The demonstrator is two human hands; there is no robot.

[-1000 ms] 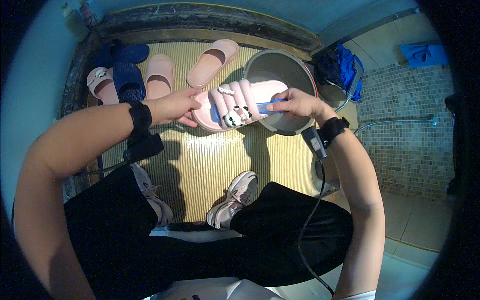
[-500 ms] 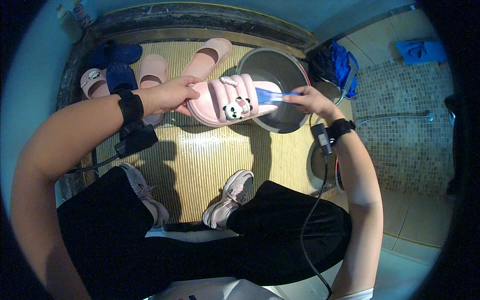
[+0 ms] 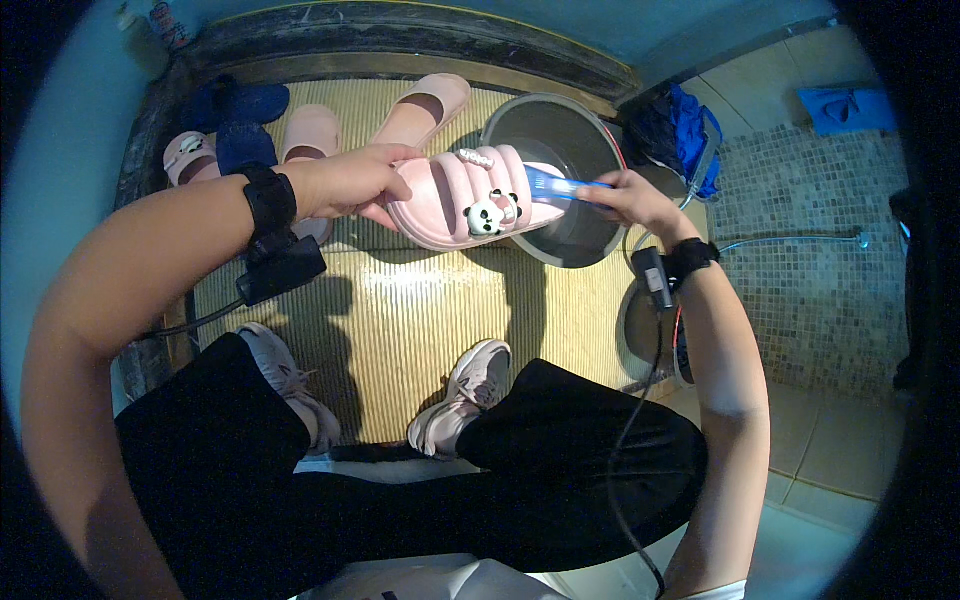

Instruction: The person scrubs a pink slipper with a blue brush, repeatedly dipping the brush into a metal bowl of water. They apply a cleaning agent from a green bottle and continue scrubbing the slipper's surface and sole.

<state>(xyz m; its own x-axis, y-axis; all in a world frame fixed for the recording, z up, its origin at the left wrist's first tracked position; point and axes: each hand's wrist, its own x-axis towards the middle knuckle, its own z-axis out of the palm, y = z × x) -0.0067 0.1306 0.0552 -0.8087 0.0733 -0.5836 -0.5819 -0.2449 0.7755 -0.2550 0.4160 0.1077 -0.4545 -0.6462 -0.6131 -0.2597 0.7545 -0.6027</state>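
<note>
Blue brush drawn back rightward | my left hand grips pink panda slide by one end, likely steadying it | right hand clasps brush handle | slide overhangs grey bucket

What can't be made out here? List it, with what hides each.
All in the head view:
Held pink slipper: underside, turned from the camera.
Left hand: some fingertips, behind that slipper.
Blue tool: finer shape, blurred by motion or glare.
Gray bucket: part of its inside, behind slipper and right hand.
Upper-left container: details, too small and dim.
</note>
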